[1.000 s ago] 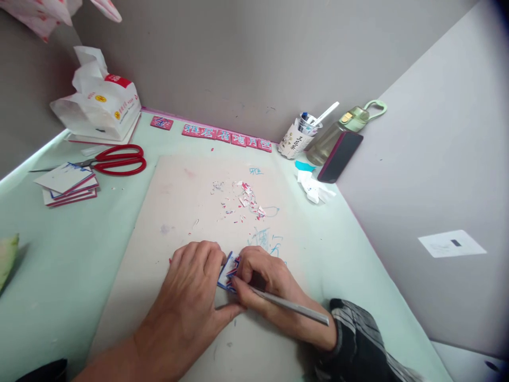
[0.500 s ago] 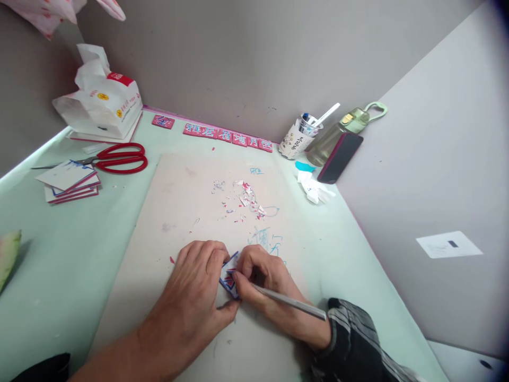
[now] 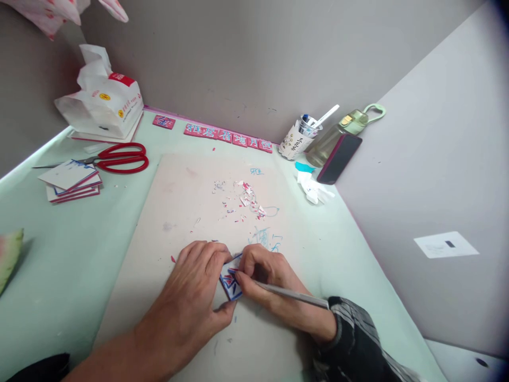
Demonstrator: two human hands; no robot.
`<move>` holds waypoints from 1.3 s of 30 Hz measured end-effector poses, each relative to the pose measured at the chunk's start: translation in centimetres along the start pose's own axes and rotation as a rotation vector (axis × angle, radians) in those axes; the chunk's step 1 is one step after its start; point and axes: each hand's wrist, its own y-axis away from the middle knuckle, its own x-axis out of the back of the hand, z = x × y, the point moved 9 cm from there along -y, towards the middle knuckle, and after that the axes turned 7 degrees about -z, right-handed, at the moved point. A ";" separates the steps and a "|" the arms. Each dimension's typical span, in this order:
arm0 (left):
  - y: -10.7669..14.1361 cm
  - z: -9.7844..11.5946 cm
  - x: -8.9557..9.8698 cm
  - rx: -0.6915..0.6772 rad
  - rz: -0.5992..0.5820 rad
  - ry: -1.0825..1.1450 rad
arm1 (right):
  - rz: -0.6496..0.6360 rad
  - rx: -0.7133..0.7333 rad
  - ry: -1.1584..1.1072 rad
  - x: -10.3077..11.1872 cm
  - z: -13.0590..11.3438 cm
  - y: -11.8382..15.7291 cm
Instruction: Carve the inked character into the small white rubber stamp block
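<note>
- At nine o'clock from the block, a watermelon piece (image 3: pixel 10 257) on the desk (image 3: pixel 87 249).
- At ten, a stack of cards (image 3: pixel 67 178); towards eleven, a white paper bag (image 3: pixel 105 109) and red-handled scissors (image 3: pixel 123 158).
- At nine, close in, the left hand (image 3: pixel 194 289) grips the block's edges between thumb and fingers.
- At the clock's centre, the small white block (image 3: pixel 229 285), marked blue and red, over a grey board (image 3: pixel 170 196).
- At twelve, paper scraps (image 3: pixel 246 196), then lettered tiles (image 3: pixel 228 136) beyond.
- At three, the right hand (image 3: pixel 270 278) pinches a slim silver tool (image 3: pixel 296 295), its tip hidden.
- At one, a pen cup (image 3: pixel 296 142); between one and two, a phone (image 3: pixel 340 159) against a bottle (image 3: pixel 320 146).
</note>
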 end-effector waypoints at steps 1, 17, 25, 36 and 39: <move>0.1 -0.2 -0.1 -0.001 -0.013 0.014 | 0.003 -0.009 -0.046 0.1 0.2 0.0; 0.4 -0.8 -0.4 0.001 -0.100 0.073 | 0.017 -0.047 -0.025 0.1 1.1 0.1; 0.3 -0.8 -0.2 -0.001 -0.080 0.082 | -0.031 -0.008 0.146 0.1 -0.8 -0.2; 0.3 -0.7 -0.2 0.000 -0.077 0.093 | -0.076 -0.012 0.207 0.1 -1.4 -0.4; 0.2 -0.8 -0.3 0.003 -0.082 0.096 | -0.077 -0.018 0.205 0.2 -1.4 -0.5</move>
